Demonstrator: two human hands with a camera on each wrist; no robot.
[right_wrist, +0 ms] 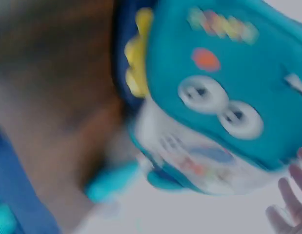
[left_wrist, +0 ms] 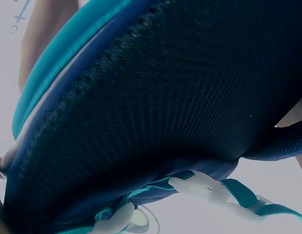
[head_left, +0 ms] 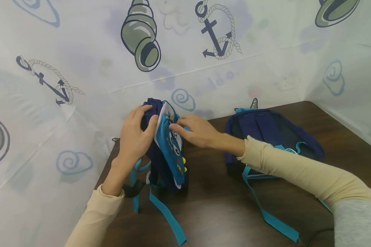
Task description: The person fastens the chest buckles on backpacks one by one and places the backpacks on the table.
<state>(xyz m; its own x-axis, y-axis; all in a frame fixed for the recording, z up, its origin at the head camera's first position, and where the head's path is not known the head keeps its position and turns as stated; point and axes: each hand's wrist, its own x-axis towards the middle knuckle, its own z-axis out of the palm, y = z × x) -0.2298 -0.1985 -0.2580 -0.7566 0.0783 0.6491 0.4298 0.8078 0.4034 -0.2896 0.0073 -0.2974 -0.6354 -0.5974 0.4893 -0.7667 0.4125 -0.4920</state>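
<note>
A small blue children's backpack (head_left: pixel 170 151) stands upright on the table, its cartoon front with big eyes turned to the right. My left hand (head_left: pixel 135 132) grips its upper edge on the near side, thumb towards the front and fingers over the top. The bag's dark mesh side (left_wrist: pixel 160 97) fills the left wrist view. At the top of the teal front pocket (right_wrist: pixel 229 63) my right hand (head_left: pixel 199 130) is close by the zipper, fingers loosely spread in the right wrist view. The fingertips are partly cut off at that view's edge.
A second dark blue backpack (head_left: pixel 266 127) lies on the brown table (head_left: pixel 216 212) to the right, partly behind my right forearm. Teal straps (head_left: pixel 170 212) trail from both bags. White patterned cloth (head_left: pixel 179 41) hangs behind and along the sides.
</note>
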